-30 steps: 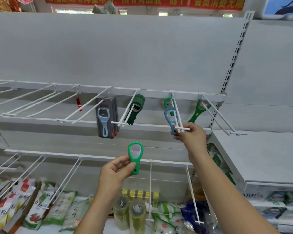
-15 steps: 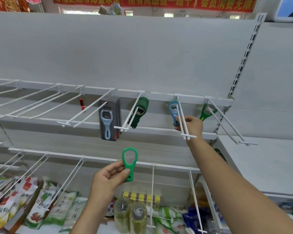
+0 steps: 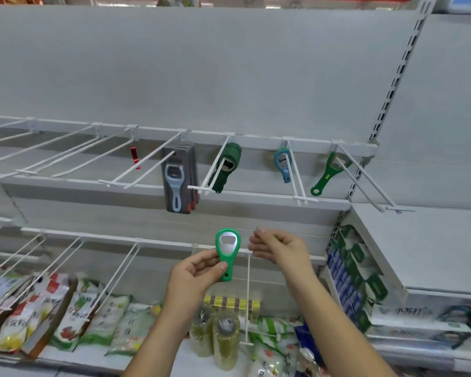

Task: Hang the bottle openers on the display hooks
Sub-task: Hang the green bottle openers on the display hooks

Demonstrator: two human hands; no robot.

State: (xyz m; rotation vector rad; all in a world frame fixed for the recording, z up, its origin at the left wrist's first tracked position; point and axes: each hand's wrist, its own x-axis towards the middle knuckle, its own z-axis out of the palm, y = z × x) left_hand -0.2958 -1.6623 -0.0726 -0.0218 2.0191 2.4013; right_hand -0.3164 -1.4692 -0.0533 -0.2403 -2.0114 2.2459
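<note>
My left hand (image 3: 195, 276) grips a green bottle opener (image 3: 228, 251) by its handle, its metal-lined ring pointing up, in front of the lower rail. My right hand (image 3: 279, 247) is just right of it, empty, fingers loosely curled and close to the opener's ring. On the upper rail of white display hooks (image 3: 294, 172) hang a blue opener (image 3: 282, 164), a green long-handled opener (image 3: 327, 174), a dark green bottle-shaped opener (image 3: 225, 167) and carded grey-blue openers (image 3: 178, 180).
Several bare white hooks (image 3: 65, 156) stick out to the left, one with a small red item (image 3: 134, 157). Food packets (image 3: 74, 311) and bottles (image 3: 223, 338) sit on the bottom shelf. A grey shelf (image 3: 424, 248) juts out at right.
My right hand let go of the blue opener, which now hangs at the back of its hook, and came down beside the green opener. My left hand turned that opener face-on.
</note>
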